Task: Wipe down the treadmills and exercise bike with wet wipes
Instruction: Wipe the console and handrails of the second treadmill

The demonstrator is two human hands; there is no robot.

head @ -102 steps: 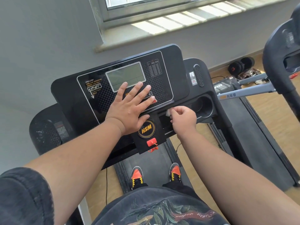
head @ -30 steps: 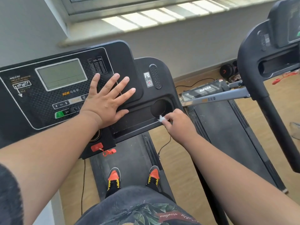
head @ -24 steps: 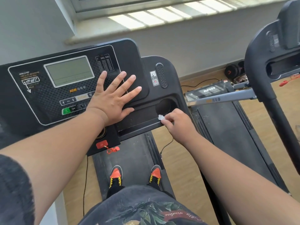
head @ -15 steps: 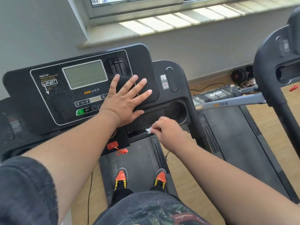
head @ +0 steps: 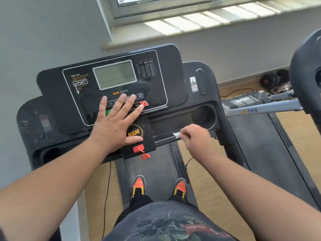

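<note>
One hand (head: 196,138) pinches a wet wipe (head: 176,135) against the console's front edge (head: 163,137).

Bright daylight from the window (head: 156,4) up top, striped sun patches blown out on the sill (head: 208,23), soft shadows under the treadmill console (head: 111,84), mild wide-angle bending at edges, right hand (head: 196,138) slightly motion-blurred.

right hand (head: 195,138) presses wet wipe (head: 176,135) on treadmill console (head: 173,80).
</note>
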